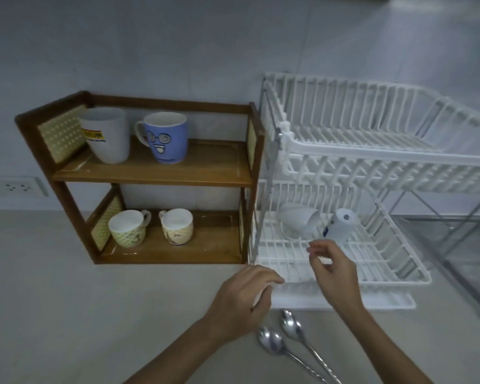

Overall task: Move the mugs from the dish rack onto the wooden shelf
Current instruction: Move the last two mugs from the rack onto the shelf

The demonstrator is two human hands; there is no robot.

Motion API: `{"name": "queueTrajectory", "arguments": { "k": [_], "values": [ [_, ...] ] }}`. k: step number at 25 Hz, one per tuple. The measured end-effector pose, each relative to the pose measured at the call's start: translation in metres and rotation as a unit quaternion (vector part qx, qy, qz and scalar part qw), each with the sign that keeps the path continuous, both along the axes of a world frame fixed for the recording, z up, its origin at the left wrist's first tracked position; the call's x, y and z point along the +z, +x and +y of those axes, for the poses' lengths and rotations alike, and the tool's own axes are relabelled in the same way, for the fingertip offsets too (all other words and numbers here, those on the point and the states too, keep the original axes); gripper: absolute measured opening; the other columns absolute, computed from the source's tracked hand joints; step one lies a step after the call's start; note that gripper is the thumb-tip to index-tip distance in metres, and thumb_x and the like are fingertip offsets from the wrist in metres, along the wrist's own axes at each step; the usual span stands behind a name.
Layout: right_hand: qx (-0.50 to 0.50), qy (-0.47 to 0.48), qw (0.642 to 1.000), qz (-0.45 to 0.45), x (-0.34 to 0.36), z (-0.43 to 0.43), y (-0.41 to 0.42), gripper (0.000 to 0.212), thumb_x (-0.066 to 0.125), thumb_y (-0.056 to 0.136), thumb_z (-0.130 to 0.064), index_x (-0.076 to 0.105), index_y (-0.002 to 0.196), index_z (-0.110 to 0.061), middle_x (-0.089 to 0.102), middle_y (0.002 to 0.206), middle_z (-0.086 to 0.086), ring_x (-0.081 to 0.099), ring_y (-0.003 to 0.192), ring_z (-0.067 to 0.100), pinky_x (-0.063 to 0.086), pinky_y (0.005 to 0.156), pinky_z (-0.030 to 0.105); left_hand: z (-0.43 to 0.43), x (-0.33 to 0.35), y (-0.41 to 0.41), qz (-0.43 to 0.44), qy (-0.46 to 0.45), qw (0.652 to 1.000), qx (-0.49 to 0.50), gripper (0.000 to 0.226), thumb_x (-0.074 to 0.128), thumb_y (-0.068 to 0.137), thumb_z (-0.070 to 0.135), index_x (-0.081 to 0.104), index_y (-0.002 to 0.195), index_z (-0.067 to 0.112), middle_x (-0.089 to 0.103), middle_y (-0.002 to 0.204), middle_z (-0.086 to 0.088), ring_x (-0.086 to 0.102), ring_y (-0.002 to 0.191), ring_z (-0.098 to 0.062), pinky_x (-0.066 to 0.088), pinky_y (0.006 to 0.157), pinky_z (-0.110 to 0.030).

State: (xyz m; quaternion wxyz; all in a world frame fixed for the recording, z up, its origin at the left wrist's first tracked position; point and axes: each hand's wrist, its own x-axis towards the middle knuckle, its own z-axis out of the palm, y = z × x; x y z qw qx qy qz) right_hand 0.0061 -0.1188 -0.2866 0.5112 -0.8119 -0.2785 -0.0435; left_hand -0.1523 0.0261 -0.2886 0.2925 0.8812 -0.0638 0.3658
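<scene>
- Four mugs already stand upright on the wooden shelf (153, 173): on the upper board a tall white mug (107, 135) with a yellow printed band (its lettering too blurred to read) and, just beside it, a blue mug (165, 138) with a cartoon face of spiral glasses and an open mouth.
- On the lower board sit two small cream mugs, the left one (126, 230) with a pale green pattern, the right one (177, 227) with a brownish drawing; any writing on them cannot be made out.
- Two mugs are in the lower tier of the white dish rack (372, 162), which stands just to the right of the shelf on the worktop (67, 314): a plain white mug (298, 220) lying on its side, and a second white mug (342, 225) turned bottom up, with a small dark blue mark low on its side (unreadable).
- The rack's upper tier holds nothing visible.
- The left hand (240, 300) hovers at the front left corner of the rack, fingers loosely curled, gripping nothing that can be seen.
- The right hand (333, 268) is over the lower tier, near the overturned mug but apart from it, thumb and fingers a little spread and empty.
- Two steel spoons (286, 335) lie side by side on the worktop, near the forearms.
</scene>
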Motion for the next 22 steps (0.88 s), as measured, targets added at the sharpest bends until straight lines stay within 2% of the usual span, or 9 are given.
{"name": "queueTrajectory", "arguments": {
  "k": [2, 4, 7, 10, 13, 15, 18, 21, 22],
  "values": [
    [0.005, -0.127, 0.992, 0.003, -0.004, -0.010, 0.045, 0.027, 0.066, 0.085, -0.005, 0.065, 0.109, -0.019, 0.068, 0.111, 0.002, 0.062, 0.106, 0.018, 0.045, 0.080, 0.019, -0.018, 0.001, 0.022, 0.015, 0.028, 0.999, -0.019, 0.020, 0.060, 0.083, -0.007, 0.069, 0.097, 0.003, 0.071, 0.096, -0.008, 0.062, 0.093, -0.015, 0.049, 0.085, -0.020],
    [0.026, -0.297, 0.952, -0.065, -0.007, -0.016, 0.087, 0.036, 0.064, 0.087, -0.014, 0.060, 0.123, -0.010, 0.058, 0.130, 0.008, 0.054, 0.119, 0.027, 0.043, 0.093, 0.030, -0.030, 0.005, 0.047, 0.056, 0.042, 0.997, -0.013, 0.023, 0.060, 0.083, -0.006, 0.068, 0.101, 0.005, 0.070, 0.099, -0.006, 0.062, 0.095, -0.016, 0.048, 0.085, -0.021],
    [0.057, -0.506, 0.814, -0.280, -0.002, -0.012, 0.130, 0.047, 0.058, 0.088, -0.019, 0.049, 0.134, -0.012, 0.041, 0.148, 0.006, 0.032, 0.140, 0.023, 0.027, 0.113, 0.043, -0.034, 0.005, 0.086, 0.140, 0.035, 0.989, 0.040, 0.028, 0.056, 0.088, 0.004, 0.063, 0.115, 0.010, 0.065, 0.115, -0.004, 0.057, 0.107, -0.017, 0.042, 0.091, -0.022],
    [0.069, -0.612, 0.683, -0.394, 0.004, -0.006, 0.158, 0.048, 0.057, 0.093, -0.016, 0.044, 0.138, -0.011, 0.029, 0.154, 0.007, 0.015, 0.146, 0.027, 0.011, 0.117, 0.054, -0.032, -0.001, 0.125, 0.247, 0.047, 0.960, 0.121, 0.044, 0.053, 0.091, 0.011, 0.047, 0.135, 0.014, 0.052, 0.136, -0.005, 0.047, 0.124, -0.022, 0.038, 0.102, -0.031],
    [0.056, -0.667, 0.597, -0.442, 0.003, -0.003, 0.172, 0.049, 0.058, 0.093, -0.020, 0.043, 0.139, -0.012, 0.034, 0.151, 0.011, 0.016, 0.145, 0.035, 0.011, 0.116, 0.059, -0.030, -0.001, 0.159, 0.294, 0.117, 0.925, 0.210, 0.061, 0.053, 0.089, 0.003, 0.033, 0.145, 0.012, 0.042, 0.147, -0.009, 0.041, 0.133, -0.023, 0.033, 0.107, -0.032],
    [0.043, -0.694, 0.552, -0.461, 0.000, -0.001, 0.175, 0.056, 0.059, 0.093, -0.025, 0.036, 0.143, -0.012, 0.030, 0.151, 0.014, 0.018, 0.143, 0.038, 0.016, 0.114, 0.059, -0.028, 0.003, 0.181, 0.243, 0.192, 0.915, 0.258, 0.063, 0.065, 0.081, -0.001, 0.043, 0.139, 0.006, 0.054, 0.137, -0.014, 0.054, 0.123, -0.024, 0.044, 0.100, -0.033],
    [0.025, -0.689, 0.552, -0.468, -0.007, 0.000, 0.185, 0.048, 0.055, 0.095, -0.023, 0.040, 0.139, -0.011, 0.033, 0.146, 0.016, 0.029, 0.135, 0.040, 0.033, 0.107, 0.049, -0.017, 0.012, 0.210, 0.276, 0.232, 0.890, 0.281, 0.069, 0.073, 0.075, 0.010, 0.045, 0.138, 0.008, 0.056, 0.133, -0.010, 0.055, 0.121, -0.023, 0.044, 0.099, -0.033],
    [0.015, -0.690, 0.554, -0.465, -0.010, 0.005, 0.192, 0.046, 0.062, 0.090, -0.022, 0.045, 0.132, -0.014, 0.044, 0.133, 0.011, 0.041, 0.121, 0.035, 0.040, 0.097, 0.039, -0.008, 0.019, 0.231, 0.236, 0.348, 0.866, 0.270, 0.063, 0.092, 0.042, 0.024, 0.075, 0.103, 0.016, 0.076, 0.095, 0.001, 0.073, 0.087, -0.013, 0.058, 0.070, -0.024],
    [0.015, -0.702, 0.540, -0.465, -0.011, 0.007, 0.194, 0.050, 0.067, 0.087, -0.022, 0.045, 0.131, -0.014, 0.047, 0.129, 0.010, 0.043, 0.118, 0.033, 0.039, 0.095, 0.039, -0.006, 0.018, 0.237, 0.260, 0.390, 0.841, 0.269, 0.066, 0.093, 0.043, 0.026, 0.074, 0.106, 0.019, 0.076, 0.101, 0.001, 0.072, 0.090, -0.012, 0.058, 0.072, -0.024]
  ]
}}
